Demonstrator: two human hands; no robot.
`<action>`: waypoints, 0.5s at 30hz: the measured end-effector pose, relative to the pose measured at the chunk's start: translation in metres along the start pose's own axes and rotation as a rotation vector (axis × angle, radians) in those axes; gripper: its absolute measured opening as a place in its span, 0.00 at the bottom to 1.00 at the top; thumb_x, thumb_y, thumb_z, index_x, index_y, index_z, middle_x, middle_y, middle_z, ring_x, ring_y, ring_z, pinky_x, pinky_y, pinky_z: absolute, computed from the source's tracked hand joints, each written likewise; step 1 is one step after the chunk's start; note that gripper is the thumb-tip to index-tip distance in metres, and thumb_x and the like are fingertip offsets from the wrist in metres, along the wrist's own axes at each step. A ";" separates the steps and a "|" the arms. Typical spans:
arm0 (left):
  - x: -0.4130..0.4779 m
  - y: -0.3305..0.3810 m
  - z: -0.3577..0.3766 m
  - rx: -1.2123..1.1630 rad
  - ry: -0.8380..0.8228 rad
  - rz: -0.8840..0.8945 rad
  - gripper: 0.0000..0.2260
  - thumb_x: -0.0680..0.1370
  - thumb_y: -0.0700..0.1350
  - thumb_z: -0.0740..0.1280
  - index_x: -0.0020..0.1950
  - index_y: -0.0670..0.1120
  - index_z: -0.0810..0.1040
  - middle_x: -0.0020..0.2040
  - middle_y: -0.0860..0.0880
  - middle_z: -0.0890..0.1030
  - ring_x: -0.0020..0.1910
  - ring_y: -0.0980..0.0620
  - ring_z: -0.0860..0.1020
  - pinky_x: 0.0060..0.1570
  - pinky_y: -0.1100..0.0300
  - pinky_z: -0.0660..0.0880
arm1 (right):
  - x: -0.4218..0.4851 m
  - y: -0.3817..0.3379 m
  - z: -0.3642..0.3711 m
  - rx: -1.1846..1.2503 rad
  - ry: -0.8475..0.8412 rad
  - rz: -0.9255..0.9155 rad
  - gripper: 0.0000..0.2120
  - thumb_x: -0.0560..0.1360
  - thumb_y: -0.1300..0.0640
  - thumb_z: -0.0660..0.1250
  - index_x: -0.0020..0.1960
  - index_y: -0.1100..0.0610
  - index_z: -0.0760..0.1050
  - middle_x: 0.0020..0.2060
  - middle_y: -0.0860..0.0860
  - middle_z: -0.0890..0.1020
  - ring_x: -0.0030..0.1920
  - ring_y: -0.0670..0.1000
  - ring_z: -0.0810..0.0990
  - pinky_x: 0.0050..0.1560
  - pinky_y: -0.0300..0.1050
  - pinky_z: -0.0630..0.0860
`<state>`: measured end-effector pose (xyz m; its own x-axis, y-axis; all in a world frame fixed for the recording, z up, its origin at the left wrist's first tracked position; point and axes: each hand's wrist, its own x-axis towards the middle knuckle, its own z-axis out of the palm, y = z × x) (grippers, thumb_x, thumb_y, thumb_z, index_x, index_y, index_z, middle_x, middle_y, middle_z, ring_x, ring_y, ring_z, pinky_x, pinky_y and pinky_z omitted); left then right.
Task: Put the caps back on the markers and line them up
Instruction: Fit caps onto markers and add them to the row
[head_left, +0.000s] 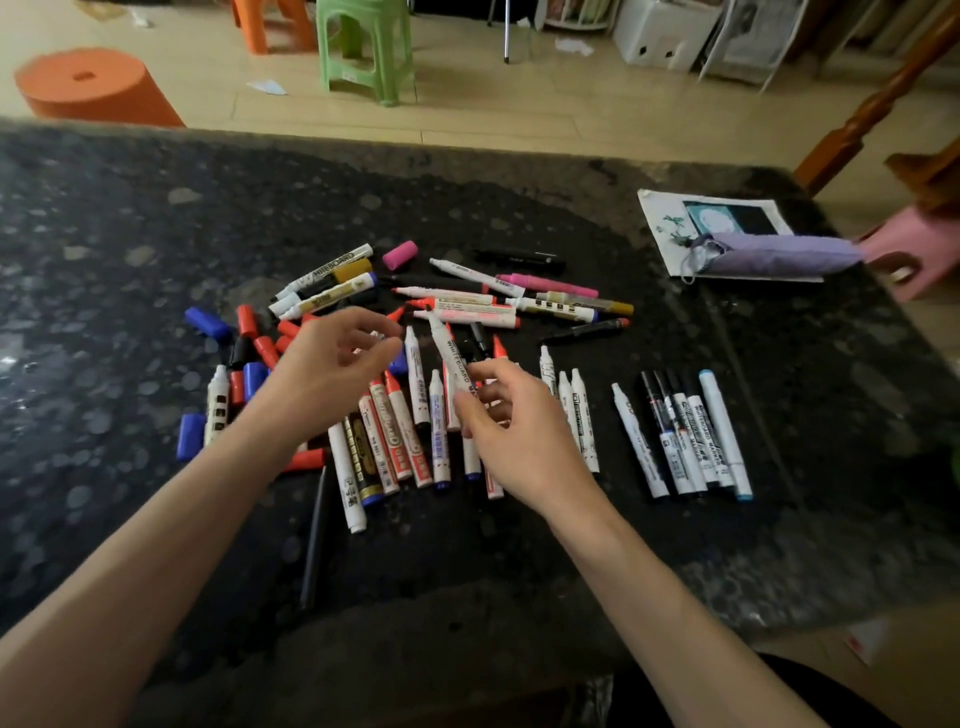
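Right hand (511, 415) pinches 1 uncapped whiteboard marker (451, 353), tip angled up for capping. Left hand (337, 364) hovers half-curled (holding something? can't tell) over loose caps (254, 338) on the table (104, 260).

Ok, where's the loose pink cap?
Head view: the pink cap lies on the table's far side, left of centre, just right of the gold-ended marker.
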<state>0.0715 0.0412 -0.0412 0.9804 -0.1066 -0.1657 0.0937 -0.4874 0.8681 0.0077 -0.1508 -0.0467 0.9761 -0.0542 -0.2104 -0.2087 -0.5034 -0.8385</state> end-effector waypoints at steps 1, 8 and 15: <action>0.007 -0.004 -0.003 0.030 0.054 -0.004 0.05 0.81 0.48 0.69 0.57 0.54 0.82 0.49 0.53 0.84 0.47 0.50 0.84 0.49 0.51 0.81 | 0.000 0.001 -0.004 -0.011 0.007 0.010 0.14 0.83 0.48 0.66 0.68 0.46 0.76 0.55 0.43 0.83 0.49 0.42 0.84 0.51 0.45 0.84; 0.052 -0.024 -0.012 0.409 0.281 0.068 0.09 0.79 0.42 0.70 0.59 0.49 0.83 0.49 0.51 0.84 0.44 0.54 0.81 0.46 0.57 0.75 | 0.005 0.011 -0.023 -0.178 0.089 0.052 0.15 0.82 0.49 0.68 0.68 0.46 0.75 0.51 0.40 0.80 0.47 0.40 0.81 0.52 0.41 0.81; 0.075 -0.035 -0.012 0.744 0.206 0.201 0.14 0.77 0.48 0.75 0.62 0.49 0.83 0.56 0.46 0.82 0.55 0.43 0.81 0.51 0.47 0.79 | 0.010 0.009 -0.027 -0.212 0.127 0.039 0.14 0.82 0.49 0.68 0.68 0.46 0.75 0.42 0.38 0.76 0.40 0.40 0.81 0.40 0.37 0.80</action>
<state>0.1438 0.0601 -0.0783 0.9853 -0.1271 0.1143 -0.1577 -0.9340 0.3205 0.0170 -0.1793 -0.0420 0.9701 -0.1785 -0.1642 -0.2420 -0.6675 -0.7042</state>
